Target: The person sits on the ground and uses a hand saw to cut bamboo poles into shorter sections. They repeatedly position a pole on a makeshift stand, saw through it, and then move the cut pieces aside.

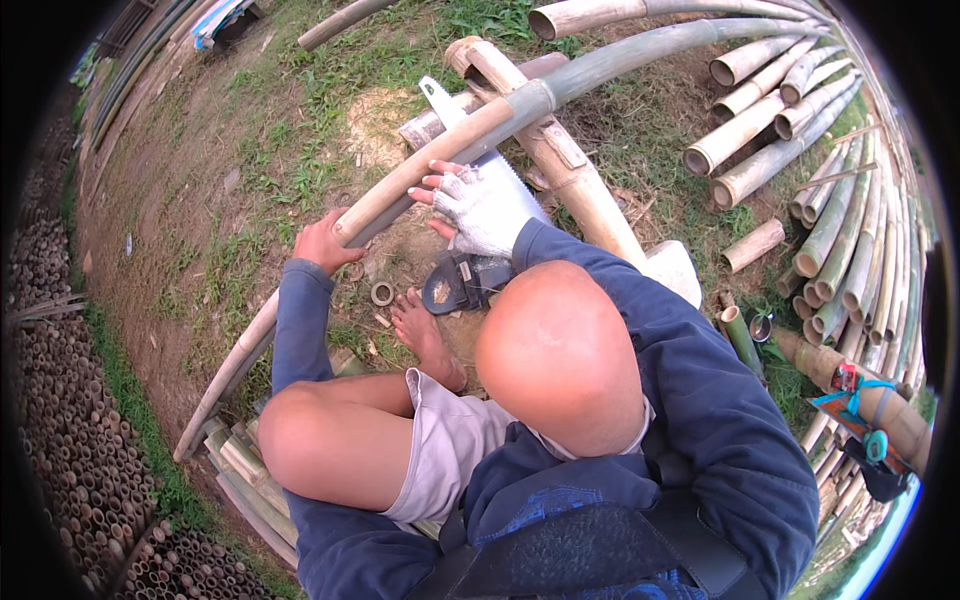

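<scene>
A long bamboo pole (455, 145) runs from the upper right toward me, its pale near end by my left hand (330, 243). My bare left hand is closed around that end. My right hand (478, 212), in a white glove with bare fingertips, has its fingers stretched apart at the pole's near side. Beneath the pole lies a saw blade (512, 190), toothed along one edge, with a holed tip beyond the pole. My right hand and sleeve cover part of the blade; the saw's handle is hidden. A thicker bamboo piece (570, 170) crosses under the pole.
Below my hands are a dark tool (465, 282), partly hidden by my knee, a bamboo ring (382, 293) and my bare foot (420, 335). Cut bamboo poles (750, 130) are stacked at right. Many short bamboo pieces (90, 440) stand packed at left.
</scene>
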A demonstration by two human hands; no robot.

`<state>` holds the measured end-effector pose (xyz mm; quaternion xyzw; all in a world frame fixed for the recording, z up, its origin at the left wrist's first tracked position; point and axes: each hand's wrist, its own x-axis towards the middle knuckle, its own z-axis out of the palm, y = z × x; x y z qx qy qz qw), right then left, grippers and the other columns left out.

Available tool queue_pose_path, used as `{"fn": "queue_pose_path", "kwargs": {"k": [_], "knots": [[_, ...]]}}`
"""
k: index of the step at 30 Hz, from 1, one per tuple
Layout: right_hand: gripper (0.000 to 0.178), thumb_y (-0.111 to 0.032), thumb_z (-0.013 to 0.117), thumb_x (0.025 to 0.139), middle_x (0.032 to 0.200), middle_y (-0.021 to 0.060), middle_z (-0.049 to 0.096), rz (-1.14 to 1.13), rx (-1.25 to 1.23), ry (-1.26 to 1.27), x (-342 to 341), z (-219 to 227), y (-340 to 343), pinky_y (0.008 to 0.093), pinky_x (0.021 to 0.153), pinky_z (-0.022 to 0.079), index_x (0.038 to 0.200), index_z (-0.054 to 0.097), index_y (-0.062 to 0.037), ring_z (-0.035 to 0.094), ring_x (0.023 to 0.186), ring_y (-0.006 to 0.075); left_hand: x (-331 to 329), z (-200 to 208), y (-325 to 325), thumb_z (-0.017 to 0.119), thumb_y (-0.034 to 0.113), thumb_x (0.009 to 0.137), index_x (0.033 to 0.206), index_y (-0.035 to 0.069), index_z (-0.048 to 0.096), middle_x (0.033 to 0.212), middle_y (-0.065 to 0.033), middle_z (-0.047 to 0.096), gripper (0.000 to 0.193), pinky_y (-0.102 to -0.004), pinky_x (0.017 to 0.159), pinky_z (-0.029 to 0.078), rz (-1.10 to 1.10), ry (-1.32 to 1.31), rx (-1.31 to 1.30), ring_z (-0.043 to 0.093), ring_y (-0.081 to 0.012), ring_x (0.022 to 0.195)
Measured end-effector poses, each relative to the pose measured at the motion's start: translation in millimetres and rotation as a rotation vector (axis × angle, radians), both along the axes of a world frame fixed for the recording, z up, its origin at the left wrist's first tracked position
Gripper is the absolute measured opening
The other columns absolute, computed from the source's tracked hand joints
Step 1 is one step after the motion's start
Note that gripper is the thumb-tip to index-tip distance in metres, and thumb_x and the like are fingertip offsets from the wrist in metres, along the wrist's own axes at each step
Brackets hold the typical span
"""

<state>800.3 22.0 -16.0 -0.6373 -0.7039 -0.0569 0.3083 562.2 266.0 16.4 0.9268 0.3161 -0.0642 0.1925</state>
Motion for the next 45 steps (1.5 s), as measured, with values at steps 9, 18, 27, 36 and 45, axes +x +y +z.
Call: {"fn": "queue_pose_path", "kwargs": {"k": [9, 18, 27, 36, 45], "knots": [[0.056, -0.042, 0.075, 0.093, 0.136, 0.0238, 0.059, -0.469, -0.817, 0.405, -23, -91, -237, 0.056, 0.104, 0.051, 0.136, 0.065, -0.0069, 0.058, 0.124, 0.0458, -2, -16, 9, 0.101, 0.033, 0.061, 0.14, 0.009, 0.063, 0.12, -0.0212, 0.077, 0.091, -0.0466, 0.099, 0.056, 0.003, -0.058, -0.133, 0.074, -0.0376, 0.114], [0.041, -0.045, 0.065, 0.092, 0.124, 0.0108, 0.07, -0.474, -0.85, 0.332, -14, -96, -181, 0.0614, 0.102, 0.046, 0.125, 0.075, -0.0209, 0.064, 0.123, 0.0332, 88, -47, -81, 0.091, 0.018, 0.075, 0.156, -0.002, 0.044, 0.141, -0.0243, 0.066, 0.096, -0.0474, 0.113, 0.051, -0.18, -0.213, -0.658, 0.067, -0.0358, 0.126], [0.042, -0.041, 0.071, 0.091, 0.121, 0.014, 0.072, -0.604, -0.742, 0.523, -11, -38, -215, 0.0564, 0.101, 0.047, 0.124, 0.074, -0.0149, 0.066, 0.119, 0.0323, 183, -4, -234, 0.092, 0.019, 0.075, 0.156, -0.002, 0.044, 0.139, -0.0245, 0.066, 0.096, -0.0477, 0.112, 0.051, -0.638, -0.18, -0.775, 0.068, -0.0358, 0.124], [0.044, -0.036, 0.076, 0.09, 0.117, 0.0172, 0.073, -0.684, -0.674, 0.585, -21, -3, -241, 0.0515, 0.1, 0.049, 0.124, 0.074, -0.0089, 0.068, 0.115, 0.0314, 182, 44, -338, 0.092, 0.02, 0.075, 0.155, -0.003, 0.044, 0.138, -0.0247, 0.067, 0.097, -0.0481, 0.11, 0.052, -0.974, -0.148, -0.897, 0.068, -0.0358, 0.123], [0.046, -0.032, 0.081, 0.089, 0.114, 0.0204, 0.075, -0.774, -0.576, 0.704, -41, 17, -284, 0.0465, 0.099, 0.05, 0.124, 0.073, -0.0029, 0.07, 0.111, 0.0306, 173, 57, -400, 0.093, 0.021, 0.075, 0.154, -0.003, 0.044, 0.136, -0.0249, 0.067, 0.097, -0.0484, 0.109, 0.053, -1.13, -0.086, -0.956, 0.069, -0.0358, 0.121]]}}
